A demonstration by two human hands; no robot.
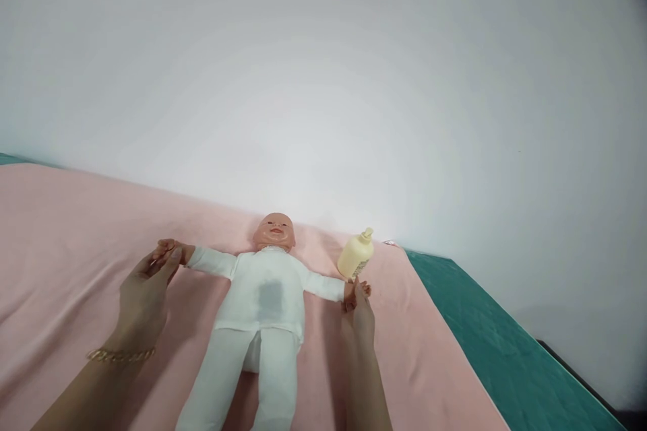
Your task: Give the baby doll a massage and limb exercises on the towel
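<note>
A baby doll [237, 289] in a white cloth top and trousers lies on its back, head toward the wall. Both of its arms are stretched out sideways. My left hand [146, 293] is closed on the doll's hand at the left, thumb on top. At the right, my right hand [360, 313] pinches the doll's other hand near the wrist. Just behind that hand stands a pale yellow pump bottle [354, 256], slightly tilted in view. A grey patch shows on the belly of the doll's top. Its feet are out of view.
A pink blanket [91, 215] covers the surface under the doll. To the right a green sheet [485, 310] shows past the blanket's edge. A white wall [323, 81] rises directly behind. A dark edge [576, 374] runs along the far right.
</note>
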